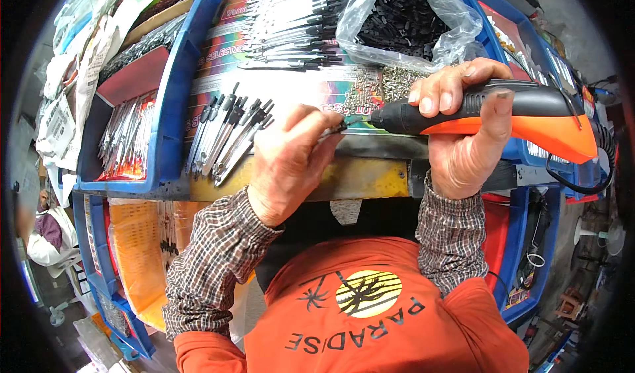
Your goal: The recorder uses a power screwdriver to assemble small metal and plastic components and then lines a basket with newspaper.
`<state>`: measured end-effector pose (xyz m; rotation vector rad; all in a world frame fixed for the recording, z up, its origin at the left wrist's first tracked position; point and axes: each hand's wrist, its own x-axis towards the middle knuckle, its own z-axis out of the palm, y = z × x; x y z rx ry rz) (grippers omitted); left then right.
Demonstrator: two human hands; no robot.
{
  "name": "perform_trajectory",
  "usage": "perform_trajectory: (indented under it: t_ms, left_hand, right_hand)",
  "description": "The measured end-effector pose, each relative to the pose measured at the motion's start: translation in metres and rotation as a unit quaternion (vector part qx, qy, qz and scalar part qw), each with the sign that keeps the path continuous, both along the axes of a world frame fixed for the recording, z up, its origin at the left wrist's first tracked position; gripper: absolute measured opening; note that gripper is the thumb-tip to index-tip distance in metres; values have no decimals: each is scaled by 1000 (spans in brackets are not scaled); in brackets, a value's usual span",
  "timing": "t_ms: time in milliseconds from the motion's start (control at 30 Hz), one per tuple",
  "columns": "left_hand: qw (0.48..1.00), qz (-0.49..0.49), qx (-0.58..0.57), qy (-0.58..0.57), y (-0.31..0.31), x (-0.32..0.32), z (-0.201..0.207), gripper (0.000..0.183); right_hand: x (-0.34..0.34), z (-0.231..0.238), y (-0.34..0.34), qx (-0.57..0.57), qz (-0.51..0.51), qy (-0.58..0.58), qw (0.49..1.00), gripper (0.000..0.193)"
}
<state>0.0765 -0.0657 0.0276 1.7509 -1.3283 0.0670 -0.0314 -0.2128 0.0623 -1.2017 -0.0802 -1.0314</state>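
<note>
My right hand [463, 118] is wrapped round an orange-and-black electric screwdriver [529, 112], lying almost level and pointing left. Its tip meets a small dark piece [336, 129] pinched in the fingers of my left hand [291, 161]. Most of that piece is hidden by the fingers, so its kind cannot be told. Beside my left hand a loose bunch of slim, pen-like pieces with black ends [228, 131] lies on the bench. Just beyond the screwdriver tip are small metal screws [400, 82], heaped on the printed sheet.
Farther back lie a long stack of similar slim pieces [288, 26] and a clear plastic bag [456, 26] of small black parts. A blue bin [173, 118] holding packed pieces stands left. A yellow-edged bench rim [370, 178] runs before me, with orange-lined and blue bins below.
</note>
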Motion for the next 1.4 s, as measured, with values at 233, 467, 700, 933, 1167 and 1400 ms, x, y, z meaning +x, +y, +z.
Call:
perform_trajectory:
  t_ms: [233,467,700,933,1167,1400]
  left_hand:
    - [994,-22,24,-104,0,-7,-7,21]
    - [989,-5,22,-144,-1,-9,-8,20]
    - [989,7,7,-149,1,-9,-12,21]
    - [990,-2,-9,-141,0,-10,-11,27]
    - [986,-5,-11,-167,1,-9,-12,29]
    - [984,-16,-11,-177,1,-8,-14,29]
  right_hand:
    - [-4,4,1,26,30,-28,999,41]
    - [-8,7,1,42,64,-49,996,45]
    - [-11,7,0,33,94,-74,992,48]
    - [-12,7,0,15,104,-86,991,48]
    - [-13,8,5,24,100,-80,991,46]
    - [-17,9,4,18,88,-77,993,45]
